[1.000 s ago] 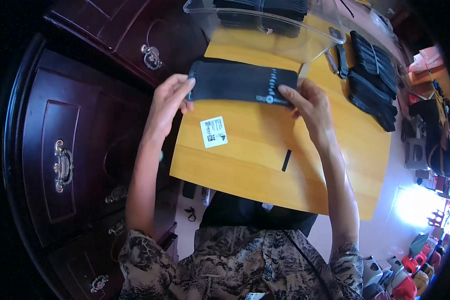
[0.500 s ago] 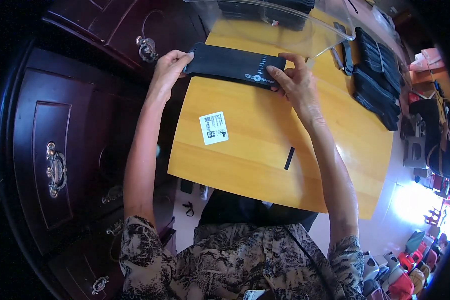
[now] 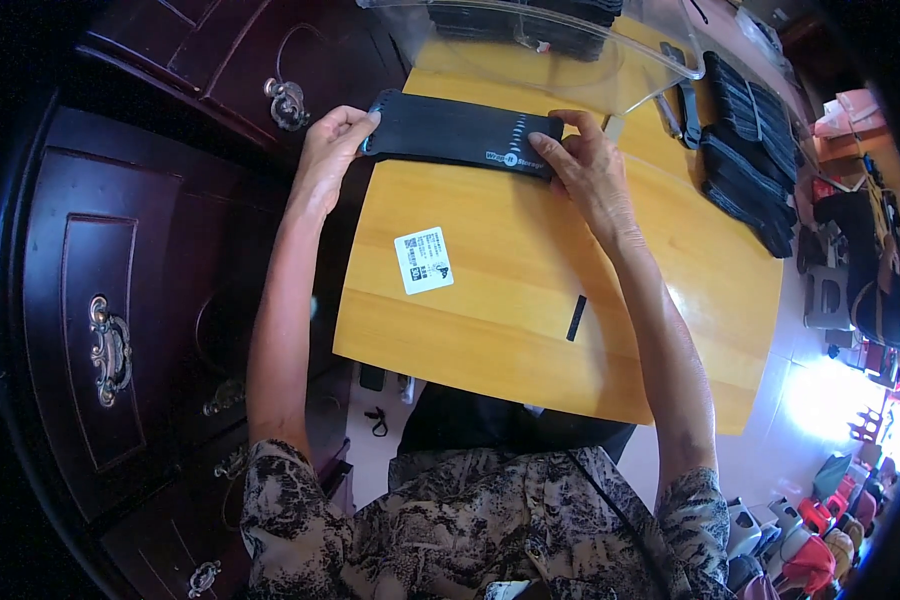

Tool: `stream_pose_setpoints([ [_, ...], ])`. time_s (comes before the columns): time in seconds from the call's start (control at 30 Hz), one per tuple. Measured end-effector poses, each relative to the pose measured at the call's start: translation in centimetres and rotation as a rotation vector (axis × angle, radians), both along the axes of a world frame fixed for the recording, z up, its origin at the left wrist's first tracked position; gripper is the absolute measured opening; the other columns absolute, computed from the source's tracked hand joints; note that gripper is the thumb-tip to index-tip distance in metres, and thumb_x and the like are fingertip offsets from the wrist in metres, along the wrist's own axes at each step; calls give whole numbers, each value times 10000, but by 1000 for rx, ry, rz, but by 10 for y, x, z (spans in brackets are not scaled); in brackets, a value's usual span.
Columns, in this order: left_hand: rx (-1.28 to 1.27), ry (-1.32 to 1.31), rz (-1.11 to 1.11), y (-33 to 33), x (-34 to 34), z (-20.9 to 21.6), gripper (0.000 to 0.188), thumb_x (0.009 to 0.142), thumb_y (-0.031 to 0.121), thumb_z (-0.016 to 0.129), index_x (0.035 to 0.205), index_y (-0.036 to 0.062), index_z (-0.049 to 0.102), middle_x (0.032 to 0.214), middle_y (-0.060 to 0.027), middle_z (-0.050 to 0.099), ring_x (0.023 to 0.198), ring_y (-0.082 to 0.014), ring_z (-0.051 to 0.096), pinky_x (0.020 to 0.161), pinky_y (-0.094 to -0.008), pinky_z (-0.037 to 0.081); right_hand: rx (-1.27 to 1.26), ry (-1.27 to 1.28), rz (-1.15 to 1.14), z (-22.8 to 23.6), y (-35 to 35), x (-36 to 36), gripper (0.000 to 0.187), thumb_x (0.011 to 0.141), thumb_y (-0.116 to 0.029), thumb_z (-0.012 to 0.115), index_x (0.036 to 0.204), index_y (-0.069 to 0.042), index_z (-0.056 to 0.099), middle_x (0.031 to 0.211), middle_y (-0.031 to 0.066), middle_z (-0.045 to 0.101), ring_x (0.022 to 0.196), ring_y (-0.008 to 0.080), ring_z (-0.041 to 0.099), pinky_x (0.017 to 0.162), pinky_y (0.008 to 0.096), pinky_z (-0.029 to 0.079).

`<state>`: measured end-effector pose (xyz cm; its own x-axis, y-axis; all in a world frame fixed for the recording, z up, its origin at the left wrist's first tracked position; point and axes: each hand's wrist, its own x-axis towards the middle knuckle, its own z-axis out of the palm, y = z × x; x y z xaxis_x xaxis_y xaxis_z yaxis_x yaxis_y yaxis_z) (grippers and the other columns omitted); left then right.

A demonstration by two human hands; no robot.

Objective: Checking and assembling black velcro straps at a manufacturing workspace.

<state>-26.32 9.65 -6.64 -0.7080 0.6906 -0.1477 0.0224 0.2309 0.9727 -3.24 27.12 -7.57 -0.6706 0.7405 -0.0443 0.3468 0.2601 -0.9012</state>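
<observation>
A wide, flat black strap (image 3: 445, 128) with light printing near its right end is stretched out level above the table's far part. My left hand (image 3: 332, 150) pinches its left end, thumb on top. At the right end, my right hand (image 3: 585, 165) grips it with the thumb lying over the face and fingers behind. Nearer to me on the tabletop lie a white printed label (image 3: 424, 260) and a short, narrow black strip (image 3: 577, 318).
The yellow wooden table (image 3: 490, 345) carries a clear plastic bin (image 3: 660, 65) with stacked black pieces at the back. Bundles of black straps (image 3: 745, 150) lie at the far right. A dark wooden cabinet (image 3: 105, 240) with metal handles stands close on the left.
Both hands keep their hold on the black strap and shift only slightly to the left in the view. The label and the narrow strip stay where they lie on the table.
</observation>
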Motion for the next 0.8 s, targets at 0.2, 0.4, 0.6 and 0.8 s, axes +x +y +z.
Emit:
stream_pose_setpoints([
  [0.2,-27,36,-12,-1,4,4,136,914,171,647,854,50,630,757,37,574,712,-28,483,680,-198,380,106,83,-51,-9,3,-1,364,866,-276,693,1051,19,587,652,129,644,551,189,619,568,324,496],
  [0.4,-17,57,-42,0,-1,-2,162,919,259,642,868,105,635,742,68,552,646,-19,403,583,-192,283,38,32,-11,5,8,-3,355,867,-267,687,1031,36,601,649,131,652,540,177,623,549,313,497],
  [0.6,33,56,-77,4,-8,-9,162,919,263,646,870,109,639,752,65,557,669,-31,416,636,-203,308,23,-75,27,11,12,-4,352,871,-273,683,1030,37,636,672,127,677,511,157,625,496,296,497],
  [0.8,13,75,-83,4,-7,-6,156,919,239,647,879,88,639,774,55,575,705,-31,432,663,-215,326,-9,-121,73,17,19,-5,372,874,-313,683,949,50,654,627,127,663,491,152,618,468,280,482],
])
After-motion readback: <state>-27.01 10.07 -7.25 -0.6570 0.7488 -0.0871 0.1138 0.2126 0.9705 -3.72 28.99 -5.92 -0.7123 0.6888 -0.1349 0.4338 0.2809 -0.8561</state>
